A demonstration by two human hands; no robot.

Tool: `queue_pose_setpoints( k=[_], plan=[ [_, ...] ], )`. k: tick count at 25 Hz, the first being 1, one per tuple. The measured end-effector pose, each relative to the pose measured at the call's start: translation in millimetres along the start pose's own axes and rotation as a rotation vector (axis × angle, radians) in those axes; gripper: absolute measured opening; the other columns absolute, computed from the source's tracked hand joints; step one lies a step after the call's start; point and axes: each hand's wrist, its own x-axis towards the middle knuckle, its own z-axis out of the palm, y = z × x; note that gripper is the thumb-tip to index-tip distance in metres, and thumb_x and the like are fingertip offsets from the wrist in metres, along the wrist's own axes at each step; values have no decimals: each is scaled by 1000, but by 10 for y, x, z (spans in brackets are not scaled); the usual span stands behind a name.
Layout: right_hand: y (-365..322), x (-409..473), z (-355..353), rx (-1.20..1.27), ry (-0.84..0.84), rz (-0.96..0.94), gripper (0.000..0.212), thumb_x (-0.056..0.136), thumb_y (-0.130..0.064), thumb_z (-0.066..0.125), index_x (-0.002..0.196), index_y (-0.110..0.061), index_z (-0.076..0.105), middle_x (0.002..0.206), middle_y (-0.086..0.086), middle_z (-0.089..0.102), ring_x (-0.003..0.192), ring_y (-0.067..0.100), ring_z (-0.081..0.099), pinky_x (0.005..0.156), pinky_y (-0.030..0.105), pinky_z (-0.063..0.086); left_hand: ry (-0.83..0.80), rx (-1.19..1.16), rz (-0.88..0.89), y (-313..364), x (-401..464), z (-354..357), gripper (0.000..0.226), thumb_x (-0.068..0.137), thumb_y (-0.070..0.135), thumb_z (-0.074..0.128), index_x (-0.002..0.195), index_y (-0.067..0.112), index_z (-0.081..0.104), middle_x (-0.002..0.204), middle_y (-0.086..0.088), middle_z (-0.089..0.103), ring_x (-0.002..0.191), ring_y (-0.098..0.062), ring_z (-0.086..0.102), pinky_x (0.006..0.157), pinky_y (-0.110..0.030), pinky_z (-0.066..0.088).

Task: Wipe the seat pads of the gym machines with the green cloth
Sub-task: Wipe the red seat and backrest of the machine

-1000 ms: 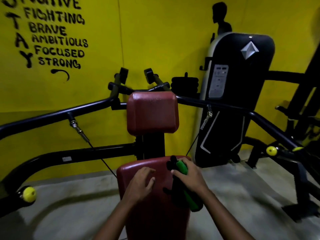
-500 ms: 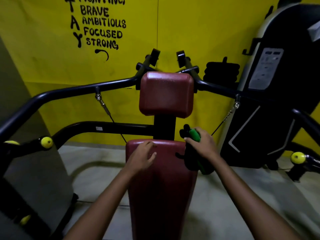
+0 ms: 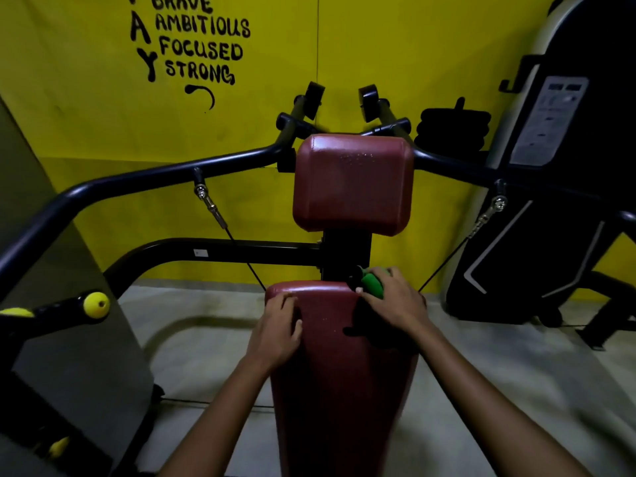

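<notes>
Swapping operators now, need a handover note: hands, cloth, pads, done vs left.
Right hand grips the green cloth at the far right corner of the lower red seat pad.
Left hand rests on that pad's left edge, holding nothing.
Upper red pad stands above and behind, untouched by either hand.
Done: cloth is on the lower pad; how much has been wiped cannot be told.
Left: wipe down the lower pad, then the upper pad, then the other machines.
</notes>
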Motion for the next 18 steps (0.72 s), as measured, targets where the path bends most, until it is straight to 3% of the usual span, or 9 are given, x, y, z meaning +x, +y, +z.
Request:
queue_pose_setpoints(
  k=[3, 9, 14, 18],
  plan=[
    [-234, 120, 272, -172, -7, -73, 51, 88, -40, 60, 134, -28, 43, 134, 6, 38, 116, 27, 46, 87, 37, 48, 27, 81, 50, -190, -23, 36, 48, 88, 14, 59, 134, 2, 48, 139, -12, 44, 129, -27, 43, 105, -34, 39],
    [-820, 307, 776, -398, -101, -373, 65, 84, -27, 63, 142, -27, 34, 145, 11, 27, 121, 30, 35, 92, 39, 41, 55, 114, 154, -427, -76, 141, 63, 67, 5, 78, 125, -2, 56, 128, -19, 56, 117, -32, 56, 88, -37, 53],
    [-472, 374, 546, -424, -150, -325, 66, 82, -30, 64, 141, -36, 34, 144, 3, 28, 121, 25, 37, 89, 35, 45, 72, 92, 210, -497, -60, 95, 71, 63, 0, 78, 130, 0, 53, 131, -15, 55, 124, -23, 44, 94, -40, 51],
    [-275, 359, 347, -419, -150, -219, 61, 83, -29, 61, 139, -36, 37, 142, 3, 29, 119, 23, 39, 87, 33, 46, 45, 117, 218, -508, -98, 101, 79, 61, -1, 78, 135, -1, 49, 137, -15, 51, 129, -28, 46, 101, -38, 42]
  ],
)
